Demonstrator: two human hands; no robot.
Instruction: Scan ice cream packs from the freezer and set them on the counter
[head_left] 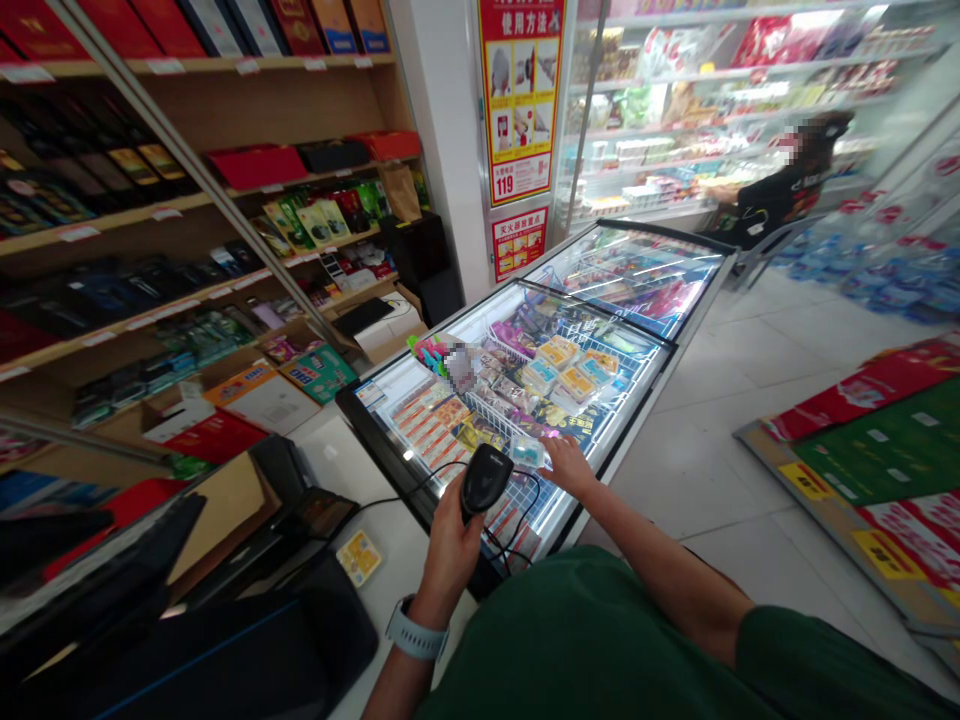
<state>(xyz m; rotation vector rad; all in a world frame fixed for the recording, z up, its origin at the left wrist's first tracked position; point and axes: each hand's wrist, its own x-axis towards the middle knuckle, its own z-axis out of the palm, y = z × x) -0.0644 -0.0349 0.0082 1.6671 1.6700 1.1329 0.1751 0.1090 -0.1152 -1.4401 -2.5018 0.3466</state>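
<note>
In the head view, the left hand (452,535) is wrapped around the handle of a black barcode scanner (487,476), its head standing up above the fist. The right hand (568,466) has its fingers closed at the right end of a small clear pack with a blue-green label (527,452). The pack is just right of the scanner, above the near part of a glass-topped freezer (379,445); whether it also rests on the glass cannot be told.

The pack looks light and thin-walled, probably a little slippery — its rigid-looking sides would likely dent under a hard squeeze. A light pinch at the edges, as at the right end now, should suit it and leaves most of the top face uncovered. The scanner looks hard and fairly light; its handle is the natural hold, though the cable (538,500) looping beside it could drag or snag.

Farther off on the freezer lies a cluster of yellow and blue packs (576,380). A single yellow pack (360,557) lies to the left on the white counter (401,560). At far right, another person (787,190) is near the lit shelves (675,130).
</note>
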